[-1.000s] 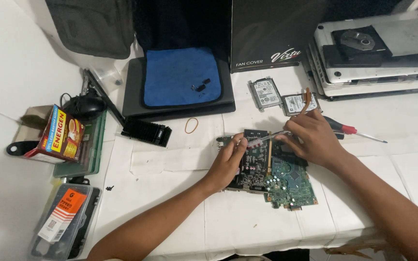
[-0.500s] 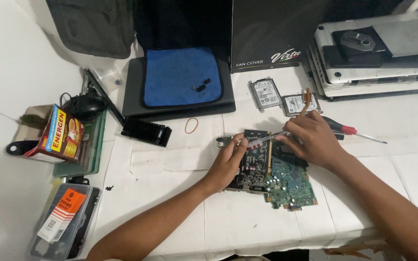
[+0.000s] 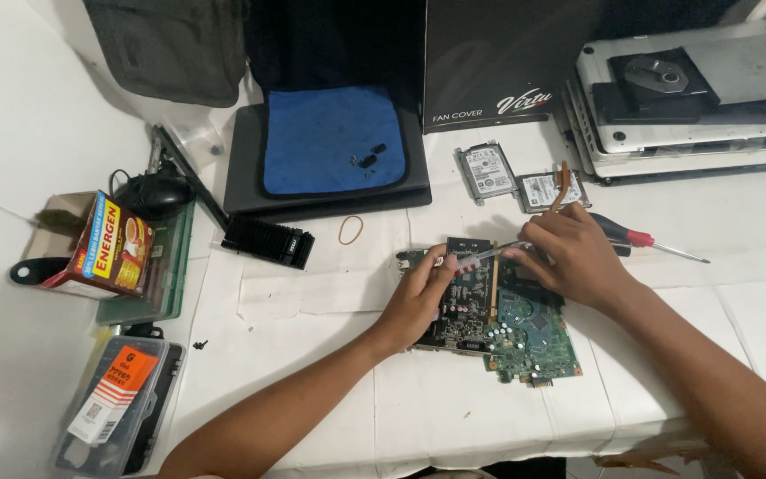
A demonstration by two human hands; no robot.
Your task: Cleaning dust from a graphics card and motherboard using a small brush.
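Clear plastic organiser case (image 3: pixel 117 404) at lower left, closed, orange-labelled packet inside. Green tray (image 3: pixel 154 279) beside it, bearing a red-and-yellow carton (image 3: pixel 104 244); contents otherwise hard to tell. Black mouse (image 3: pixel 152 191) just behind.

Green circuit board (image 3: pixel 525 333) flat on the white-papered table (image 3: pixel 312 293), centre right. Left hand (image 3: pixel 418 297) resting on its left edge, fingers pinched on one end of a small clear syringe-like tube (image 3: pixel 480 259). Right hand (image 3: pixel 574 257) curled closed on the other end, covering the board's upper right.

Black finned heatsink (image 3: pixel 268 241) and rubber band (image 3: pixel 350 230) left of the board. Blue cloth (image 3: pixel 334 140) on a dark laptop, tiny black screws on it. Two bare hard drives (image 3: pixel 485 170) behind the hands; red-handled screwdriver (image 3: pixel 644 241) at right. Tall black box (image 3: pixel 498 58) with white lettering at rear; stacked grey laptops (image 3: pixel 693 98) at upper right.
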